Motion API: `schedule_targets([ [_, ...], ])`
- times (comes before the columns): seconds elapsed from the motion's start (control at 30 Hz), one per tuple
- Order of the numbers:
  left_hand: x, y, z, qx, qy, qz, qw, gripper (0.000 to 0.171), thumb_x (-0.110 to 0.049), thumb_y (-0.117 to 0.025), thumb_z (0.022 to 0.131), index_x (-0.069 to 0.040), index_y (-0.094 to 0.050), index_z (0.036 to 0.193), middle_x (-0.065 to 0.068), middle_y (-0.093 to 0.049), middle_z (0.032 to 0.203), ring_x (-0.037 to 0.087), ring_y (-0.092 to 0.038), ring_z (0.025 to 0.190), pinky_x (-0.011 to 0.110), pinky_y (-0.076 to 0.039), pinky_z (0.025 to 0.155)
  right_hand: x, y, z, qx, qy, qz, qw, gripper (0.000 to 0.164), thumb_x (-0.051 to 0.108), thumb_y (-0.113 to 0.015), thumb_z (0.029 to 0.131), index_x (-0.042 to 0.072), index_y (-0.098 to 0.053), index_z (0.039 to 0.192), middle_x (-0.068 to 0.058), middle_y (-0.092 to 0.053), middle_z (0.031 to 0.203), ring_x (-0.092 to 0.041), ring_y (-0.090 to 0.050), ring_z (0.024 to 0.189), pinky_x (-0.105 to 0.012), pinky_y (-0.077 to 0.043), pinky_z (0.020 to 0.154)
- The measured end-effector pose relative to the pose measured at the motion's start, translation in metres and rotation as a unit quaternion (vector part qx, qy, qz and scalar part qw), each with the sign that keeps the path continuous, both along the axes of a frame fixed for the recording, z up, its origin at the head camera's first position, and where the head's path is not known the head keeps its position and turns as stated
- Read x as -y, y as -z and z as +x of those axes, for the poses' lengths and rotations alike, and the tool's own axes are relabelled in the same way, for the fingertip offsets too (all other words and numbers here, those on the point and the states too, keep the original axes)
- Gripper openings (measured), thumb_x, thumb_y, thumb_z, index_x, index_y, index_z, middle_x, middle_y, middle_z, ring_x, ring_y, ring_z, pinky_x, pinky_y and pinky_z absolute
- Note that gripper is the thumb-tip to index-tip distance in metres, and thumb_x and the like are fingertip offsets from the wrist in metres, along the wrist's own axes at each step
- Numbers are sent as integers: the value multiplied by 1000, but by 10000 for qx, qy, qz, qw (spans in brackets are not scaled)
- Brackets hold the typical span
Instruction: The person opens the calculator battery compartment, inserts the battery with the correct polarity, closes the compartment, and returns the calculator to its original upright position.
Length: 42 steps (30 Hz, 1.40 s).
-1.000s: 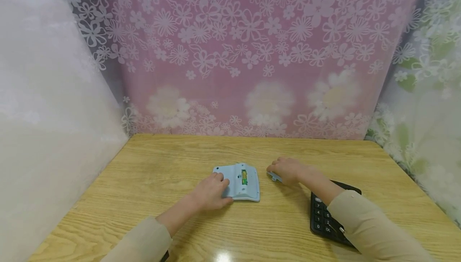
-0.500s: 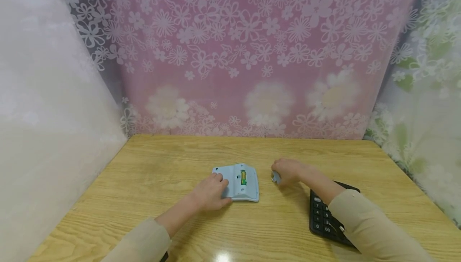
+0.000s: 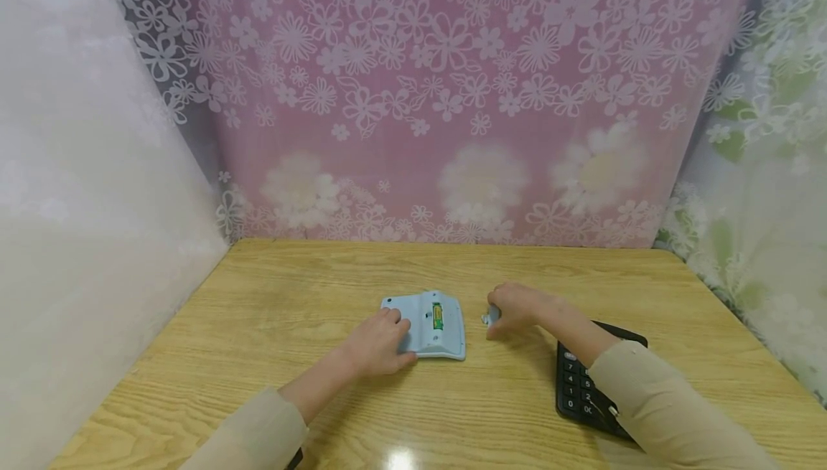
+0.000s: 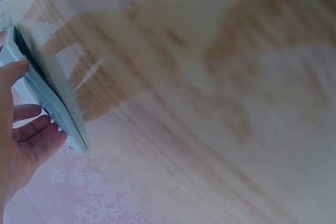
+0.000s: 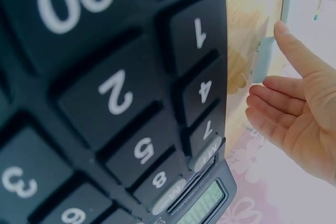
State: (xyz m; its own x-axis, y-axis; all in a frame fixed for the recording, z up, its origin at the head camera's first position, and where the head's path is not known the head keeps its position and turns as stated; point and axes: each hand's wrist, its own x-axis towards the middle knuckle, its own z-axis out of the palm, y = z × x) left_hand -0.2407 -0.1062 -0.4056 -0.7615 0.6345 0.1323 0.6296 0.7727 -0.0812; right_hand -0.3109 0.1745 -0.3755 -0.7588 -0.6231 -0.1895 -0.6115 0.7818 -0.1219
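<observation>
A light blue calculator (image 3: 452,334) lies back side up on the table, a green battery (image 3: 438,316) showing in its uncovered compartment. My left hand (image 3: 377,344) holds it at the left; in the left wrist view the thumb and fingers are at opposite edges of the calculator (image 4: 55,106). To its right, my right hand (image 3: 515,306) pinches a small light blue battery cover (image 3: 494,314) between thumb and index finger. The cover (image 5: 263,60) stands on edge in the right wrist view, its tabs facing the calculator, and the other fingers are folded below it.
Under my right forearm lies a large black calculator (image 3: 570,385), keys up, partly covered by the sleeve. A dark object (image 3: 295,460) peeks out by the left sleeve. A pink flowered curtain (image 3: 413,133) hangs behind the wooden table (image 3: 310,276).
Between my right fingers the battery cover has turned from lying nearly flat to a tilted, more upright pose, with its tabs now leftward. My left hand and the blue calculator keep their place.
</observation>
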Motion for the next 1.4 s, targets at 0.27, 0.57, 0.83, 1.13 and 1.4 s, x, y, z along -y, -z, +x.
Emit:
schedule_targets([
  [0.27,-1,-1,0,31,-51,-43,10000,45,-47,-63,84,-5,-61,101,1,-50,85,14,-46,79,26,-42,69,0,2,0,55,63,-52,10000,39,33,-77,75,3,-59,92,1,-49,79,-13,-44,69,-27,-40,60],
  [0.57,-1,-2,1,83,-31,-24,10000,44,-46,-62,84,-5,-60,100,0,-50,84,14,-45,77,26,-41,69,1,5,1,84,188,-92,9997,37,32,-77,75,4,-58,91,-1,-48,81,-14,-44,69,-27,-40,59],
  [0.83,0,-1,1,-27,45,33,10000,42,-46,-62,85,-6,-59,97,0,-48,82,14,-43,75,26,-40,67,5,3,2,16,63,-387,9992,36,27,-77,72,4,-57,91,0,-48,81,-15,-43,71,-28,-40,60],
  [1.13,2,2,0,-158,210,-89,9996,39,-46,-59,87,-8,-58,95,-1,-41,78,15,-36,71,25,-33,63,10,-7,5,-83,39,-635,9979,56,28,-77,74,-4,-55,114,-9,-56,101,-19,-51,85,-34,-45,73],
  [1.4,2,3,0,-119,223,-58,9997,39,-45,-59,87,-7,-58,97,0,-43,80,15,-37,72,26,-35,64,19,-14,9,127,59,-1106,9938,58,29,-75,77,-4,-53,119,-11,-57,110,-26,-54,102,-41,-45,86],
])
